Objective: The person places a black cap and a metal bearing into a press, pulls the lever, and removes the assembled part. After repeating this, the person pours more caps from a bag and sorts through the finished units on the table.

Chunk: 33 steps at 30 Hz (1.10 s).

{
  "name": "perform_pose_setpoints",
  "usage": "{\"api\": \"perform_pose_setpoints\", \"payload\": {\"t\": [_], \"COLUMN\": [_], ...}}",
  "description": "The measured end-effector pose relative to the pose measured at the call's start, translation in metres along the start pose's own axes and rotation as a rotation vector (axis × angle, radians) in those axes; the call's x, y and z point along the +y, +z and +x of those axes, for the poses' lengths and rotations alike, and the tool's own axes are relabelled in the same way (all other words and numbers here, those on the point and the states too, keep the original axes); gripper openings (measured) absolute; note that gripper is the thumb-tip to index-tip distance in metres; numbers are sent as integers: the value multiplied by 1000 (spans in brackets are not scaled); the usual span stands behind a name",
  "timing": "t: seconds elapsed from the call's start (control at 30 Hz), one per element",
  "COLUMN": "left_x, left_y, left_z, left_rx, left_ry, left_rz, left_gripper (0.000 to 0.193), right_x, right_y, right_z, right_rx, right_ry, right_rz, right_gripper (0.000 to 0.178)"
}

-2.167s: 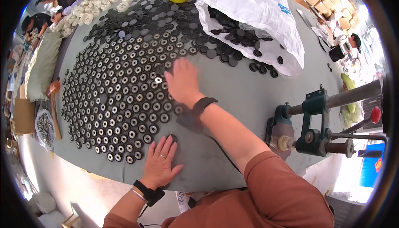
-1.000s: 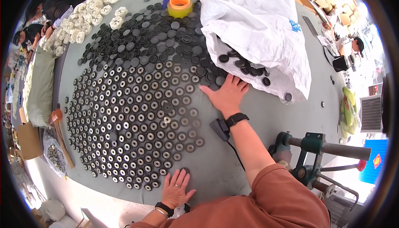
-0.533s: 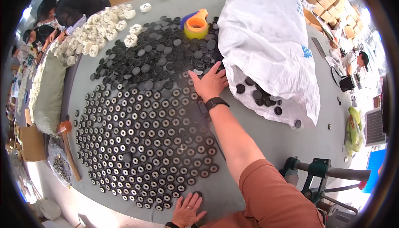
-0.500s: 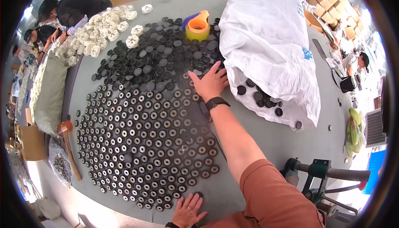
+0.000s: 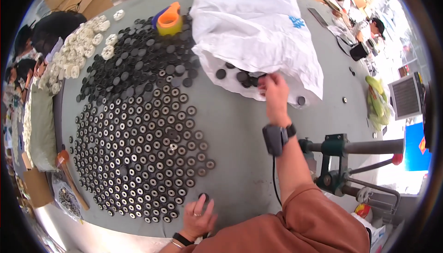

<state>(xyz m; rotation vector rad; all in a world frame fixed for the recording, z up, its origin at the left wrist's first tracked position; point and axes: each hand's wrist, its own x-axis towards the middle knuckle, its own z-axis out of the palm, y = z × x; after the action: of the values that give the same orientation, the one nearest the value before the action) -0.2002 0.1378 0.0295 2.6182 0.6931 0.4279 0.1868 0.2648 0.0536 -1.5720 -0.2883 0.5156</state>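
A white woven sack (image 5: 249, 27) lies on the grey table, its mouth facing me, with several round black caps (image 5: 243, 76) inside the opening. My right hand (image 5: 275, 92) reaches into that mouth, its fingers curled against the caps; what is between them is hidden. Close to the table's front edge is my left hand (image 5: 197, 217), fingers stretched out. Its fingertips touch a single black cap (image 5: 203, 197). Left of both hands spread rows of black discs with metal ring centres (image 5: 138, 137). Behind these rows, plain black caps (image 5: 134, 59) lie in a loose pile.
An orange and yellow tape dispenser (image 5: 169, 21) stands by the pile. White plastic parts (image 5: 78, 45) are heaped far left. A mallet (image 5: 69, 174) lies at the left edge. A green hand press (image 5: 334, 160) stands to the right. Other people work at far left and right.
My right hand has moved from the pile of caps, rightward into the sack's mouth. My left hand stays near the front edge by a cap. The view has shifted to the right.
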Motion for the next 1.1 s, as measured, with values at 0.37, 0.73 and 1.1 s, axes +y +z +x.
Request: {"api": "perform_pose_setpoints", "payload": {"t": [0.37,0.73,1.1], "left_x": [-30,-120,-162], "left_y": [21,58,80], "left_z": [362,425,492], "left_rx": [197,237,151], "left_ry": [224,47,64], "left_rz": [-379,-248,-308], "left_gripper": [35,44,47], "right_x": [-114,2,15], "right_y": [-23,-44,-27], "right_z": [76,138,197], "right_rx": [-43,222,-26], "right_ry": [-633,-839,-635], "right_rz": [-377,-926,-1023], "right_gripper": [39,26,30]}}
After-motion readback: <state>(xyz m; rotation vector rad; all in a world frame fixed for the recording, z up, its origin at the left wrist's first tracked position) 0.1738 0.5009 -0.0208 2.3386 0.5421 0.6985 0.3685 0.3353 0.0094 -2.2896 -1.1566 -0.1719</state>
